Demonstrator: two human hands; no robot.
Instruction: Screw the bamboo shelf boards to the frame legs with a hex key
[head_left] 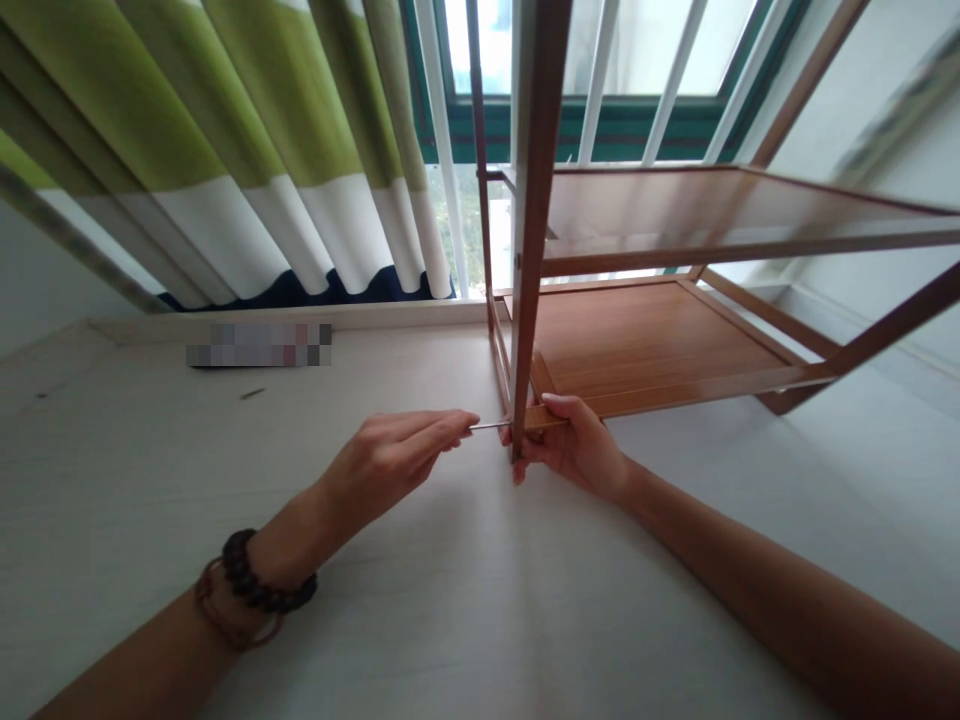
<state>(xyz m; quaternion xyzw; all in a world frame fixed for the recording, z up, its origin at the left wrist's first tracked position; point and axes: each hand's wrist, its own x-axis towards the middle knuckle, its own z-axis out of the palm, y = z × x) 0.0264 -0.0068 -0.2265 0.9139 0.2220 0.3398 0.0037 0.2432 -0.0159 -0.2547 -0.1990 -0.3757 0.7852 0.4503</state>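
A brown wooden shelf rack (536,220) stands upright in front of me, with flat shelves between its posts. The fingers of my left hand (397,450) are pinched on a thin metal shaft, likely a hex key (489,426). Its tip meets the side of the rack's front post near the foot; its other end is hidden in my fingers. On the other side of that post, my right hand (581,450) grips the end of the lower shelf's front rail (546,417). The right thumb lies on top, with the fingers below and around the post.
A blurred-out flat item (259,346) lies by the wall ledge at left, with a small thin dark piece (253,394) near it. Green and white curtains (285,150) hang on the left. Behind the rack is a barred window (660,60). Pale floor (420,600) spreads below.
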